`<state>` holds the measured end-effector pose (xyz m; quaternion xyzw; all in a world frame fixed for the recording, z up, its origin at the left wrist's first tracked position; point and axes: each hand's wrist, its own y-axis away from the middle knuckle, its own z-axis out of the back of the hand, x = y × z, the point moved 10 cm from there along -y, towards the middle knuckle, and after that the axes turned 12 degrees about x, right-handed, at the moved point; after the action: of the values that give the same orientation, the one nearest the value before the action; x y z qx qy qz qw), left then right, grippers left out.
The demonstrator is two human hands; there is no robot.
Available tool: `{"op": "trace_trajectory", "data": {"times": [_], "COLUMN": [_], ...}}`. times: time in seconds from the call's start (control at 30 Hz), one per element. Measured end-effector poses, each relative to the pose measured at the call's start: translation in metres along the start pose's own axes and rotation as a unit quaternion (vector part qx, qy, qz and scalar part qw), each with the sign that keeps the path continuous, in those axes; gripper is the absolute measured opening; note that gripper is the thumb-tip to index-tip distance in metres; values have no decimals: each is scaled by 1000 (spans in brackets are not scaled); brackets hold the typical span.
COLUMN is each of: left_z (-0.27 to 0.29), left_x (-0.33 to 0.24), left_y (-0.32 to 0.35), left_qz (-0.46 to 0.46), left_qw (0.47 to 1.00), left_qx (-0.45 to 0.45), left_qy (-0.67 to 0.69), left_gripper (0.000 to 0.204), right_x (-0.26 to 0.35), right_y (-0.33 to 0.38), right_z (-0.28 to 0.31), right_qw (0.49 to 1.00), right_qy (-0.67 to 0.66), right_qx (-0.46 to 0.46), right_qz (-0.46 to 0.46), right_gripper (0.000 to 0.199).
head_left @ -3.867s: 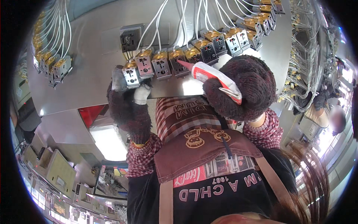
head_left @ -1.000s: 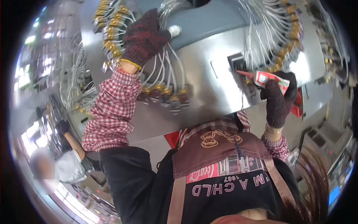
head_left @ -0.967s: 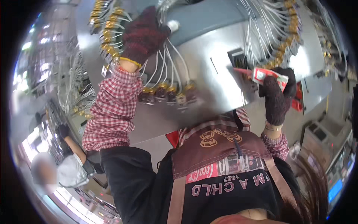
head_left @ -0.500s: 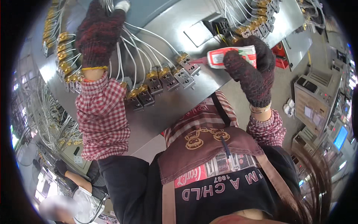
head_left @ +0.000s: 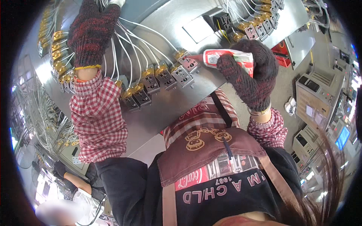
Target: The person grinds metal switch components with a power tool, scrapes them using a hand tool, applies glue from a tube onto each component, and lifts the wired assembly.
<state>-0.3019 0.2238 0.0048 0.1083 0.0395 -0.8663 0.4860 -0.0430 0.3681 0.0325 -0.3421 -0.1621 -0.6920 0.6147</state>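
Observation:
My left hand (head_left: 92, 35), in a dark red-black knitted glove, closes around a bunch of white cables (head_left: 132, 44) at the top left; its fingertips are partly cut off by the picture edge. In my right hand (head_left: 256, 77), gloved alike, is a red-and-white squeeze tube (head_left: 229, 57), tilted with its red nozzle (head_left: 194, 57) pointing left. The nozzle tip is at the cable-side part of a small metal connector block (head_left: 188, 64), whose face looks pinkish. Beside it, several similar blocks (head_left: 151, 83) with brass-coloured ends lie in a row along the table's near edge.
More wired blocks (head_left: 260, 30) curve along the metal table (head_left: 162, 115) at the upper right, and others (head_left: 58, 56) at the left. A black fixture (head_left: 223, 20) stands near a white square (head_left: 198, 30). Machines (head_left: 316, 94) stand on the right; another person (head_left: 81, 203) is at lower left.
The nozzle tip has shifted slightly left, toward the cable end of the same block. The left hand and its cables sit a little further left in the picture.

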Motion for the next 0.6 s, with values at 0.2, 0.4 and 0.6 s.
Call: {"op": "trace_trajectory", "data": {"times": [0.2, 0.4, 0.6], "left_z": [28, 23, 19], "left_x": [19, -6, -5], "left_y": [19, 10, 4], "left_qz": [-99, -55, -44], "left_qw": [978, 996, 994], "left_qx": [-182, -68, -96], "left_qy": [-25, 20, -9], "left_gripper": [72, 69, 63], "right_x": [15, 20, 26], "right_y": [7, 3, -4], "right_z": [-4, -7, -8], "right_qw": [997, 1000, 999], "right_qy": [-79, -19, -1], "right_qx": [22, -4, 42], "right_qz": [3, 21, 18], "right_gripper": [28, 25, 23]}}
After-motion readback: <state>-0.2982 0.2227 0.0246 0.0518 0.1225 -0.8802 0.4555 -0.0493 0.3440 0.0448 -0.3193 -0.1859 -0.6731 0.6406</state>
